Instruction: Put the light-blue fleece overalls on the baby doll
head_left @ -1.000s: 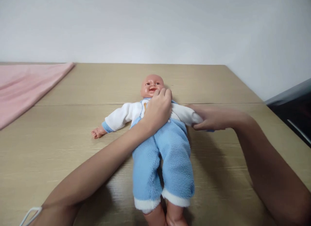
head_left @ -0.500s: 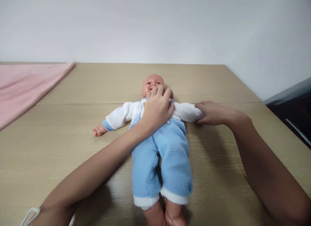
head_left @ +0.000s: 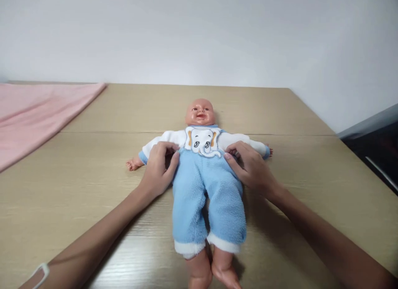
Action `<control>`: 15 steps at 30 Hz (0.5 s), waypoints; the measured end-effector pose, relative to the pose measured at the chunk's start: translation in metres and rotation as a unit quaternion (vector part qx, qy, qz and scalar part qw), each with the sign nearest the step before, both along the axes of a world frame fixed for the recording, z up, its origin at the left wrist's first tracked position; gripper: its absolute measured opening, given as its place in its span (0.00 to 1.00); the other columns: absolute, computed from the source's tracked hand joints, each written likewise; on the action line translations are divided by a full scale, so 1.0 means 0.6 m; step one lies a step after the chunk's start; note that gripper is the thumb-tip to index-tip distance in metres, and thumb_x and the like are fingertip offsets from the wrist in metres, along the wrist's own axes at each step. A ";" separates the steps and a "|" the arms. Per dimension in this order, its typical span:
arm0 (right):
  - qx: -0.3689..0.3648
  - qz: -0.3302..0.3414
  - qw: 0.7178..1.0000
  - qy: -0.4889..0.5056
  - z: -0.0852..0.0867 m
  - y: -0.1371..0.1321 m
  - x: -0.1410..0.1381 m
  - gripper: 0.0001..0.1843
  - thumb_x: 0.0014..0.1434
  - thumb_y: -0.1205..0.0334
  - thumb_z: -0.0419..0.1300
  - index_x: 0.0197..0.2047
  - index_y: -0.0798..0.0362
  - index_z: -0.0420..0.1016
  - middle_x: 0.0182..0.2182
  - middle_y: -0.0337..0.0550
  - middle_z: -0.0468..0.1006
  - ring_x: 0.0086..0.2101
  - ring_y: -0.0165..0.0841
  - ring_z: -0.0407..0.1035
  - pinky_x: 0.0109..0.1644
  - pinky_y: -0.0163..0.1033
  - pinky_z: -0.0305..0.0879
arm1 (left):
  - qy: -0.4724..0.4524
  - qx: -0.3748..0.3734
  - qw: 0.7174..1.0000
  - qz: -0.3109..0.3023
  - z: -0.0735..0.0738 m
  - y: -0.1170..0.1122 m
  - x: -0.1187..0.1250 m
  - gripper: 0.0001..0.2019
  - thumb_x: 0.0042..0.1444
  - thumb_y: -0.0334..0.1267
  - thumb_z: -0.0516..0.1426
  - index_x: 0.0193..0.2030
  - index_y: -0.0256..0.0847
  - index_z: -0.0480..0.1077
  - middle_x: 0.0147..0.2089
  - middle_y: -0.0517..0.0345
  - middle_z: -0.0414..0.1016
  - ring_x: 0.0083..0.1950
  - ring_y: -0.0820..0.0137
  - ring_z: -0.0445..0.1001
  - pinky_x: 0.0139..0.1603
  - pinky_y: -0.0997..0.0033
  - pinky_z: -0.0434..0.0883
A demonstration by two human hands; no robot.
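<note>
A baby doll [head_left: 200,112] lies on its back with its arms spread and its bare feet towards me. It wears a fluffy outfit [head_left: 192,189] with white sleeves, blue trousers and an elephant face on the chest. At the left side of the waist, my left hand [head_left: 161,164] has its thumb and fingers closed on the edge of the cloth. My right hand [head_left: 248,166] pinches the opposite side of the waist, thumb on top. Both doll hands show beyond the blue cuffs, the one on the right only in part.
Under the doll is a wooden table [head_left: 108,197] with a seam across it. Pink cloth [head_left: 40,115] covers the far left corner. A pale wall [head_left: 199,36] stands behind, and a dark object [head_left: 376,144] sits beyond the right edge.
My left hand has moved off the doll's chest to the left of its waist, uncovering the elephant face. My right hand has let go of the sleeve end and moved to the waist; the doll's hand there now shows.
</note>
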State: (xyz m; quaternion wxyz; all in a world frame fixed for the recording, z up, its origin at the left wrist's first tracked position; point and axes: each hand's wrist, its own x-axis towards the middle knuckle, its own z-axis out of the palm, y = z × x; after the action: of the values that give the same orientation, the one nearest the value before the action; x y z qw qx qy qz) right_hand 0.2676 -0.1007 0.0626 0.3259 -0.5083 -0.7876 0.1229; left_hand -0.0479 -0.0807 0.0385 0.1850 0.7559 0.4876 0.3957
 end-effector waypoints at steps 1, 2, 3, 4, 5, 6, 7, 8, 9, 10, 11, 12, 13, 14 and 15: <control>-0.008 -0.007 0.999 0.032 -0.010 0.002 0.002 0.09 0.80 0.53 0.59 0.46 0.46 0.72 0.41 0.48 0.80 0.43 0.46 0.75 0.52 0.54 0.71 | 0.008 -0.014 1.000 -0.004 -0.004 -0.003 -0.007 0.09 0.79 0.45 0.52 0.56 0.47 0.69 0.56 0.47 0.80 0.59 0.53 0.77 0.64 0.49 0.74; -0.017 -0.012 0.998 0.059 -0.019 0.003 0.004 0.10 0.80 0.52 0.59 0.45 0.46 0.72 0.41 0.46 0.79 0.42 0.45 0.74 0.52 0.53 0.71 | 0.019 -0.023 1.000 -0.007 -0.005 -0.004 -0.012 0.09 0.79 0.46 0.52 0.56 0.47 0.69 0.57 0.47 0.81 0.61 0.52 0.76 0.66 0.47 0.72; -0.027 -0.015 0.996 0.084 -0.026 0.004 0.005 0.10 0.80 0.51 0.60 0.45 0.45 0.71 0.40 0.45 0.78 0.42 0.44 0.73 0.52 0.53 0.70 | 0.029 -0.030 0.999 -0.009 -0.006 -0.005 -0.014 0.10 0.79 0.46 0.51 0.55 0.47 0.69 0.57 0.47 0.82 0.62 0.51 0.76 0.67 0.45 0.71; -0.040 -0.017 0.993 0.110 -0.033 0.005 0.005 0.11 0.79 0.50 0.60 0.44 0.45 0.71 0.40 0.45 0.77 0.42 0.44 0.72 0.52 0.52 0.70 | 0.037 -0.037 0.999 -0.012 -0.006 -0.004 -0.015 0.10 0.79 0.47 0.50 0.54 0.47 0.69 0.57 0.47 0.82 0.61 0.50 0.75 0.67 0.45 0.70; -0.054 -0.019 0.988 0.141 -0.038 0.005 0.005 0.13 0.79 0.48 0.61 0.44 0.45 0.71 0.41 0.44 0.76 0.42 0.43 0.72 0.52 0.51 0.70 | 0.040 -0.043 0.998 -0.015 -0.005 -0.004 -0.014 0.10 0.79 0.47 0.50 0.52 0.47 0.69 0.55 0.47 0.82 0.60 0.50 0.75 0.66 0.45 0.69; -0.070 -0.023 0.981 0.179 -0.044 0.005 0.004 0.14 0.79 0.45 0.62 0.44 0.45 0.70 0.41 0.43 0.75 0.42 0.42 0.71 0.51 0.50 0.69 | 0.039 -0.049 0.998 -0.016 -0.004 -0.004 -0.013 0.11 0.79 0.47 0.49 0.51 0.47 0.69 0.54 0.48 0.82 0.58 0.50 0.75 0.65 0.45 0.69; -0.089 -0.028 0.971 0.219 -0.049 0.005 0.003 0.17 0.78 0.41 0.63 0.44 0.45 0.70 0.41 0.42 0.74 0.41 0.41 0.70 0.50 0.49 0.69 | 0.037 -0.055 0.998 -0.017 -0.003 -0.005 -0.011 0.11 0.79 0.47 0.49 0.49 0.47 0.68 0.51 0.49 0.81 0.56 0.50 0.75 0.63 0.45 0.68; -0.108 -0.034 0.959 0.260 -0.054 0.006 0.002 0.20 0.77 0.37 0.64 0.44 0.44 0.69 0.40 0.40 0.72 0.40 0.40 0.68 0.48 0.47 0.69 | 0.033 -0.062 0.997 -0.016 -0.002 -0.006 -0.009 0.11 0.79 0.48 0.49 0.47 0.47 0.68 0.49 0.50 0.80 0.54 0.51 0.74 0.61 0.46 0.68; -0.127 -0.041 0.946 0.295 -0.058 0.006 0.001 0.23 0.75 0.33 0.65 0.44 0.44 0.68 0.38 0.39 0.70 0.38 0.39 0.66 0.45 0.45 0.68 | 0.026 -0.073 0.997 -0.012 -0.001 -0.008 -0.007 0.12 0.79 0.48 0.49 0.45 0.47 0.67 0.47 0.51 0.79 0.52 0.52 0.74 0.60 0.47 0.67; -0.143 -0.045 0.935 0.321 -0.062 0.008 0.000 0.26 0.73 0.30 0.66 0.43 0.44 0.67 0.37 0.37 0.67 0.37 0.38 0.63 0.43 0.44 0.67 | 0.015 -0.087 0.996 -0.006 0.000 -0.011 -0.006 0.12 0.78 0.49 0.50 0.45 0.47 0.67 0.46 0.52 0.78 0.51 0.52 0.73 0.59 0.47 0.67; -0.156 -0.048 0.926 0.339 -0.066 0.009 0.000 0.29 0.71 0.27 0.66 0.43 0.43 0.67 0.35 0.36 0.65 0.35 0.37 0.61 0.40 0.43 0.66 | 0.000 -0.109 0.994 0.000 0.001 -0.013 -0.004 0.13 0.78 0.50 0.50 0.45 0.47 0.67 0.46 0.52 0.77 0.50 0.53 0.72 0.58 0.48 0.67; -0.165 -0.050 0.921 0.350 -0.069 0.011 -0.001 0.30 0.70 0.25 0.67 0.43 0.43 0.66 0.35 0.35 0.64 0.34 0.37 0.59 0.38 0.43 0.64 | -0.021 -0.137 0.990 0.006 0.002 -0.015 -0.003 0.13 0.77 0.50 0.51 0.45 0.47 0.67 0.46 0.53 0.76 0.50 0.53 0.72 0.57 0.49 0.67; -0.169 -0.051 0.918 0.355 -0.072 0.013 -0.001 0.31 0.69 0.24 0.67 0.43 0.43 0.66 0.34 0.35 0.63 0.33 0.36 0.58 0.37 0.42 0.63 | -0.045 -0.169 0.985 0.009 0.003 -0.017 -0.002 0.12 0.76 0.51 0.51 0.45 0.47 0.67 0.46 0.54 0.75 0.49 0.54 0.72 0.56 0.51 0.67; -0.169 -0.052 0.918 0.356 -0.074 0.015 -0.002 0.32 0.68 0.23 0.67 0.43 0.43 0.66 0.34 0.35 0.63 0.33 0.36 0.58 0.37 0.42 0.62 | -0.069 -0.200 0.977 0.011 0.004 -0.018 -0.001 0.12 0.75 0.51 0.51 0.45 0.47 0.67 0.45 0.55 0.74 0.49 0.55 0.71 0.54 0.53 0.68; -0.169 -0.052 0.918 0.356 -0.075 0.017 -0.003 0.33 0.68 0.22 0.67 0.44 0.43 0.67 0.34 0.34 0.63 0.33 0.35 0.58 0.36 0.42 0.61 | -0.090 -0.225 0.970 0.010 0.004 -0.019 0.000 0.11 0.74 0.50 0.51 0.45 0.47 0.67 0.45 0.56 0.73 0.49 0.56 0.71 0.53 0.54 0.68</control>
State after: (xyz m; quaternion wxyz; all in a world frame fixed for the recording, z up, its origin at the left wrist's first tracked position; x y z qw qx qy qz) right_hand 0.2659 -0.0904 0.0177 0.4997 -0.5190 -0.5592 0.4101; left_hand -0.0482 -0.0920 0.0408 0.3890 0.6512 0.5532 0.3444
